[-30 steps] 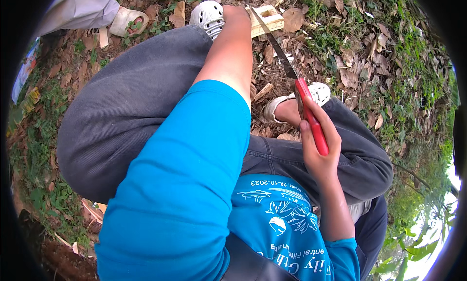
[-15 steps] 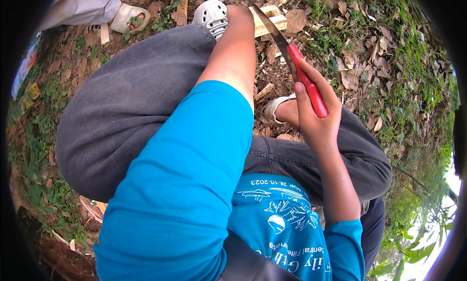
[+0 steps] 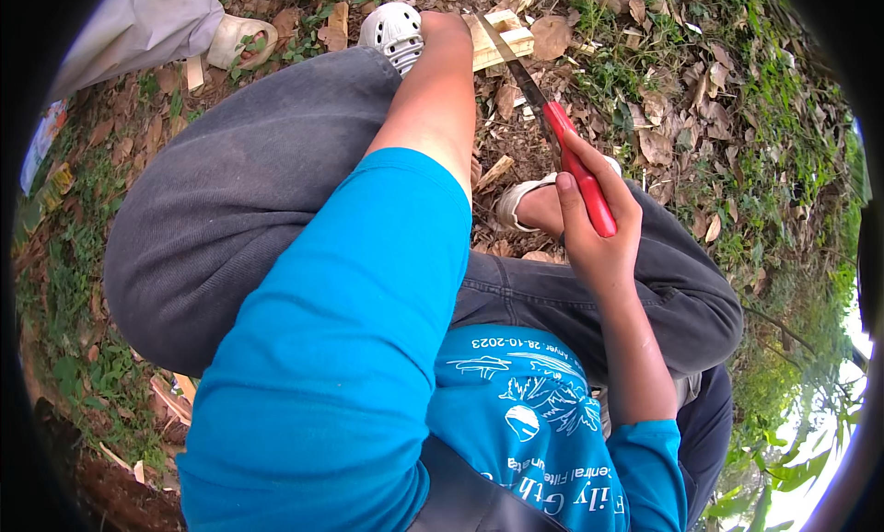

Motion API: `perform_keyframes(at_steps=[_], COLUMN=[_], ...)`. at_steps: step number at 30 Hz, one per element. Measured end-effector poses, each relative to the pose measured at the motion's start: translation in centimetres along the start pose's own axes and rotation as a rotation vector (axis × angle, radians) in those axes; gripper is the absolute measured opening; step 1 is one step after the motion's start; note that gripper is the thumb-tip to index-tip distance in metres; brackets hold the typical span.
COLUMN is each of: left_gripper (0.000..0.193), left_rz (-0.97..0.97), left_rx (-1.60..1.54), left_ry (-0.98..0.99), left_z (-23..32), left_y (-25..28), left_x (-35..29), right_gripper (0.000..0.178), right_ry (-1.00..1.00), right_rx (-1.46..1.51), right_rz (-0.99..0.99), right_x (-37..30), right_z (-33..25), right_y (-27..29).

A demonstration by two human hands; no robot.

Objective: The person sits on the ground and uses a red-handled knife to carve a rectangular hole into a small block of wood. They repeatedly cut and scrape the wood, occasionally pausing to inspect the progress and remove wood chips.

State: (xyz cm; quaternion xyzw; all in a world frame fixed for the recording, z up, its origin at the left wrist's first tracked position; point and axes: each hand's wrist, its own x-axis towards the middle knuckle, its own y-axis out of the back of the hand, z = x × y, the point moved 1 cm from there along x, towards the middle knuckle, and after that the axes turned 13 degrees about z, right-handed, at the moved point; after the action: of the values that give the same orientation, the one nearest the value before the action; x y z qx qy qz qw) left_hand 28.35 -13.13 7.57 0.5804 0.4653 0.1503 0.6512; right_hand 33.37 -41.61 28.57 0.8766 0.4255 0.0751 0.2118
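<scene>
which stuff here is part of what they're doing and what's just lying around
In use:
red-handled tool, gripped in the right hand
pale wood piece, under the dark blade in this view, with the left hand beside it, its grip unclear

Lying about:
big dry leaf right of the wood
narrow wood strip near another person's shoe
</scene>
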Motion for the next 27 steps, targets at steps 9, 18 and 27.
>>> perform_keyframes(at_steps=[9, 18, 27], left_gripper=[0.082, 0.087, 0.086], left_rz=[0.027, 0.037, -0.017], left_rx=[0.021, 0.061, 0.043], left_ry=[0.049, 0.013, 0.018], left_z=[-0.4, -0.1, 0.0], left_y=[-0.9, -0.7, -0.4], left_x=[0.5, 0.5, 0.6], right_gripper=[0.038, 0.036, 0.036], right_ry=[-0.012, 0.163, -0.024], right_rx=[0.019, -0.009, 0.046], right_rz=[-0.006, 0.035, 0.01], right_x=[1.2, 1.6, 1.1], right_z=[0.1, 1.9, 0.5], right_y=[-0.4, -0.7, -1.1])
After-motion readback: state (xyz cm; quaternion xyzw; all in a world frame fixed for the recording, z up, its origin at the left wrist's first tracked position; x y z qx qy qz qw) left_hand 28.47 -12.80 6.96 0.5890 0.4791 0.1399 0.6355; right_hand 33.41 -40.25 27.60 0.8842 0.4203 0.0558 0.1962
